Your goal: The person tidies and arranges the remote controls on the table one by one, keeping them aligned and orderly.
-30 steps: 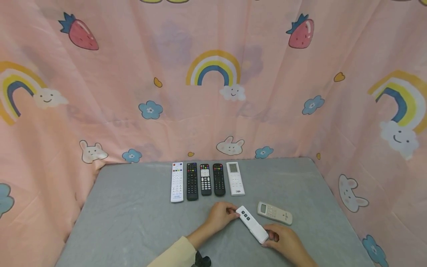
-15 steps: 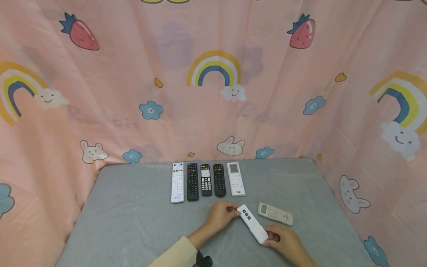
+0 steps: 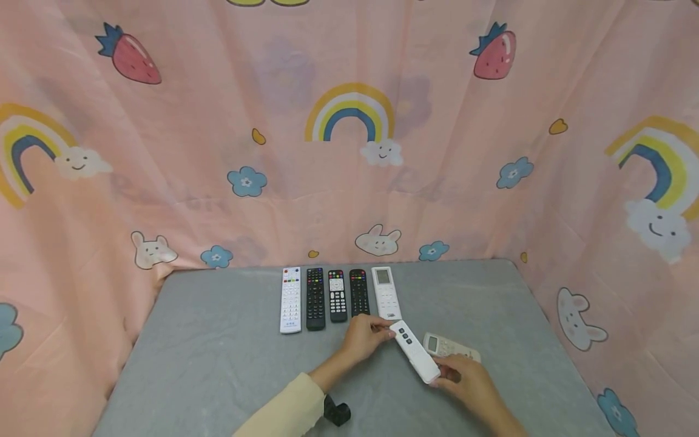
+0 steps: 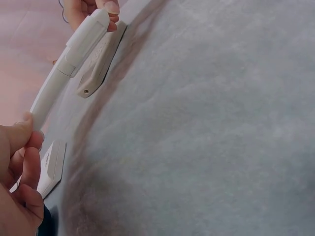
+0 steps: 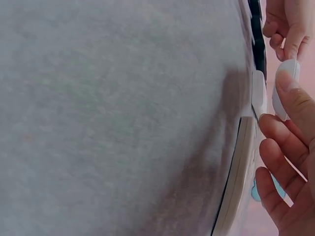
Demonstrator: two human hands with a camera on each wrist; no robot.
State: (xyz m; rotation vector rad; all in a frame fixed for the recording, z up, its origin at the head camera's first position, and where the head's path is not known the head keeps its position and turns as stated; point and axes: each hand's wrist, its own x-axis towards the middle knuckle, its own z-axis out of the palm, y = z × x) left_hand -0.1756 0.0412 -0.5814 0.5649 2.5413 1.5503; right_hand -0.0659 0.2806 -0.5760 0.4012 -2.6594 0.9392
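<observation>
Both hands have carried the slim white remote (image 3: 416, 359) up the frame off the grey worktop (image 3: 218, 358), nearer the row of five remotes (image 3: 338, 295) at centre. Its long axis runs diagonally, upper left to lower right: the left hand (image 3: 364, 337) pinches the button end, the right hand (image 3: 463, 382) grips the plain end, above the cream display remote (image 3: 453, 347).

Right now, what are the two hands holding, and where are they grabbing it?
Both hold one slim white remote, lifted off the grey table. The left hand pinches its button end; the right hand grips the plain end.

Remote row (image 3: 338, 297) behind held remote (image 3: 416, 359)
</observation>
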